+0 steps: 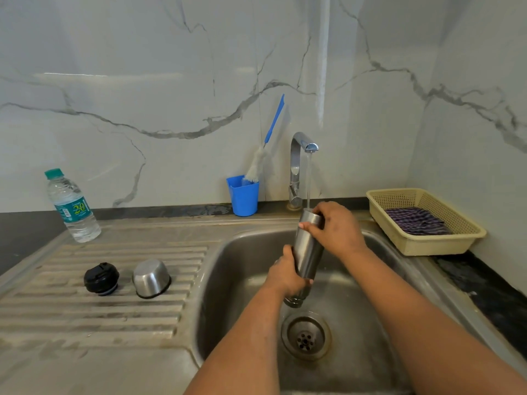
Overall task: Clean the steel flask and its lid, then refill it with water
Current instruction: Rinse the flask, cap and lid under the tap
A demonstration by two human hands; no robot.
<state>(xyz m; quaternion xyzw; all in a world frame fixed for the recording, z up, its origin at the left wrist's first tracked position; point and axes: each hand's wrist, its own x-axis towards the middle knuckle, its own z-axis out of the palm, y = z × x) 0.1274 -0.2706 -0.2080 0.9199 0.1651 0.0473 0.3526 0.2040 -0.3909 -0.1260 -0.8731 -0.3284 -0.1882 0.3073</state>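
Rinse step: my right hand (pixel 335 226) and left hand (pixel 286 273) both grip the inverted flask (pixel 308 252) under the tap (pixel 302 146). Next, I judge: turn it mouth-up.

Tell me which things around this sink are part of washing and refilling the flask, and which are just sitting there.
Part of the job:
steel flask, held by the left hand and right hand
running tap
black stopper
steel cup lid
bottle brush
sink

Lying about:
plastic water bottle
blue cup
yellow basket with checked cloth
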